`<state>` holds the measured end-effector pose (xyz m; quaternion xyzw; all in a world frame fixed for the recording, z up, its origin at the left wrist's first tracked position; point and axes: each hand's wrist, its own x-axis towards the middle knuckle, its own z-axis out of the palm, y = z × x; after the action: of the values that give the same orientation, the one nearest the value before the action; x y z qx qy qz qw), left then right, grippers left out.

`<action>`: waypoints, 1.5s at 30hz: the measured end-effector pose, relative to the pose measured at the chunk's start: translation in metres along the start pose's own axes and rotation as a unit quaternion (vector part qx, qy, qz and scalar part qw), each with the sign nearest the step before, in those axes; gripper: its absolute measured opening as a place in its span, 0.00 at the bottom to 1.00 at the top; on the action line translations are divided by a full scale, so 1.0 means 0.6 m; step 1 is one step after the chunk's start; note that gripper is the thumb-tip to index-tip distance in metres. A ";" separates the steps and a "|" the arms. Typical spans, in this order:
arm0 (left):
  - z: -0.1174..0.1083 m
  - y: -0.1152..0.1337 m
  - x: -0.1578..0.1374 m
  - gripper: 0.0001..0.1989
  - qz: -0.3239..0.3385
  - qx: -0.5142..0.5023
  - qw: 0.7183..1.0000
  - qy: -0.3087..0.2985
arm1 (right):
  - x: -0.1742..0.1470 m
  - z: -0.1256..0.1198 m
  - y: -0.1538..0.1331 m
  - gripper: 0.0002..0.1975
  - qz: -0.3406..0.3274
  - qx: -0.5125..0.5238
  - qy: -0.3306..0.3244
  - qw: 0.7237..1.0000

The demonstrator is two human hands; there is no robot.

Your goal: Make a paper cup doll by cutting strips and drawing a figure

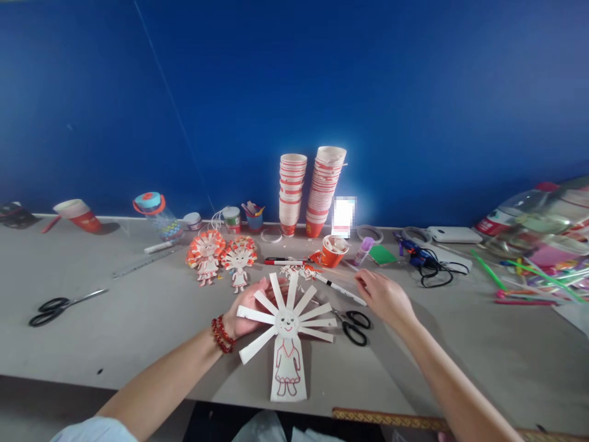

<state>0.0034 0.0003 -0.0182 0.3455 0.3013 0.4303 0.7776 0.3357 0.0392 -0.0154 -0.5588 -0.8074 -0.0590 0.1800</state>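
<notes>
My left hand [248, 307], with red beads on the wrist, holds a paper-cup doll [288, 356] from behind. White strips fan out around its drawn smiling face, and a dress and legs are outlined in red below. Some of my left fingers are hidden behind the strips. My right hand [386, 298] is raised to the right, its fingers curled together; whatever they pinch is too small to make out. Just below and left of it lies a white marker [343, 288]. Black-handled scissors [356, 325] rest beside the doll, their blades partly covered by its strips.
Two finished-looking paper dolls [205, 255] lie at the back left. Tall cup stacks [292, 190] stand against the blue wall. Paper scraps [299, 271] surround a scrap-filled cup [335, 252]. More scissors [64, 305] lie far left, a glue gun [421, 255] at right.
</notes>
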 end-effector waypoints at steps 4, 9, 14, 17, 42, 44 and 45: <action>-0.012 0.001 0.008 0.20 -0.034 -0.051 0.998 -0.007 | -0.001 -0.021 -0.046 0.06 0.036 0.114 0.006 0.993; -0.024 0.000 0.008 0.19 0.003 -0.095 0.995 0.032 | -0.008 0.000 -0.086 0.13 0.114 0.334 -0.021 0.935; -0.025 0.000 -0.002 0.15 0.070 -0.128 0.987 0.071 | -0.025 0.023 -0.127 0.21 0.232 0.574 -0.021 0.785; -0.022 -0.005 -0.005 0.13 0.106 -0.138 0.981 0.088 | -0.029 0.021 -0.159 0.25 0.297 0.698 -0.032 0.651; -0.036 0.088 -0.009 0.18 0.142 0.336 0.929 0.052 | 0.015 0.025 -0.161 0.22 0.187 0.652 -0.133 0.723; -0.006 0.093 0.005 0.16 0.142 0.401 0.905 0.023 | 0.016 0.032 -0.161 0.22 0.172 0.622 -0.132 0.752; 0.009 0.093 0.014 0.15 0.143 0.430 0.891 0.006 | 0.017 0.034 -0.161 0.22 0.169 0.610 -0.131 0.763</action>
<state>-0.0142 0.0280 0.0280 0.6829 0.4091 0.3671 0.4812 0.2389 0.0187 -0.0206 -0.4609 -0.5811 0.5513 0.3821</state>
